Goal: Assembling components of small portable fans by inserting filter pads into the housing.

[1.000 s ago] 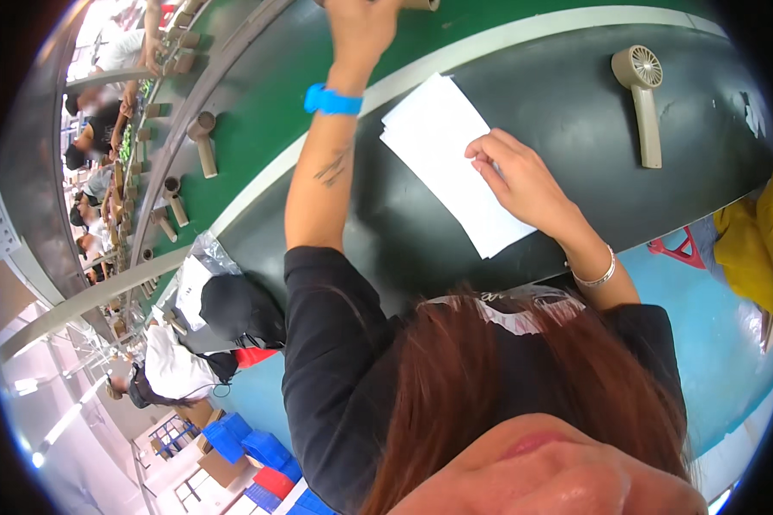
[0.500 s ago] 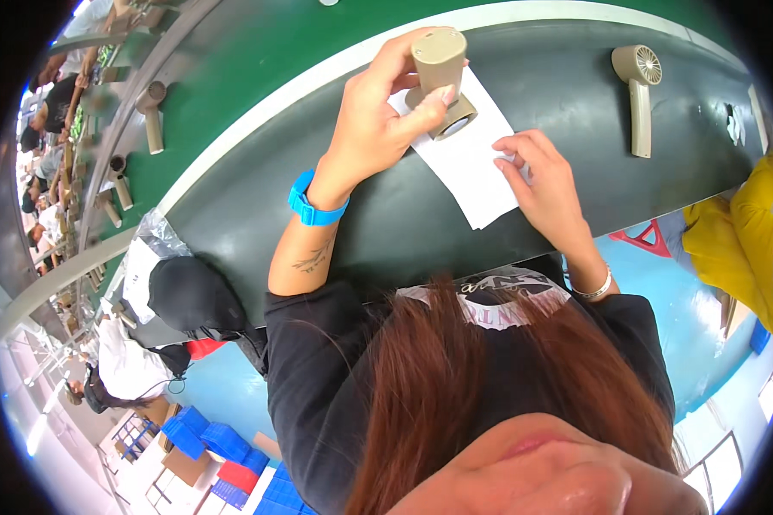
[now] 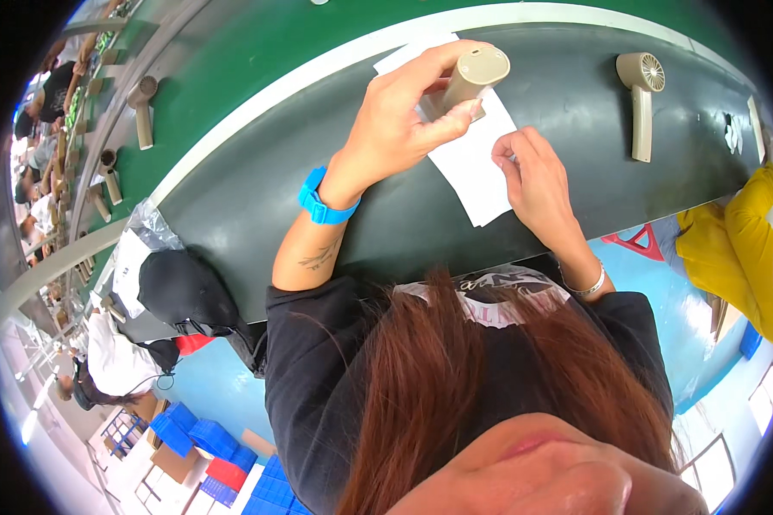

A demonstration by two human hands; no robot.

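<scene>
My left hand (image 3: 395, 120) is wrapped round a beige handheld fan (image 3: 483, 69), its handle end tipped up toward me. The fan's head is mostly hidden behind my fingers and the handle. Beneath it, white paper sheets (image 3: 472, 176) lie at a slant on the dark work surface. Over the right edge of the sheets is my right hand (image 3: 538, 184), with thumb and fingertips drawn together in a pinch. Whatever may be between those fingertips is too small to make out. A second beige handheld fan (image 3: 642, 116) lies farther right.
A pale rail (image 3: 258, 99) borders the dark surface, with a green conveyor belt (image 3: 206, 103) beyond it carrying more fans (image 3: 143, 116). At the left are a black cap (image 3: 185, 287) and a plastic bag (image 3: 150, 227). A person in yellow (image 3: 730, 249) sits at the right.
My left hand has shifted right and a little nearer with the fan, whose handle now tilts more toward the right. My right hand's fingers have curled closer together by the paper.
</scene>
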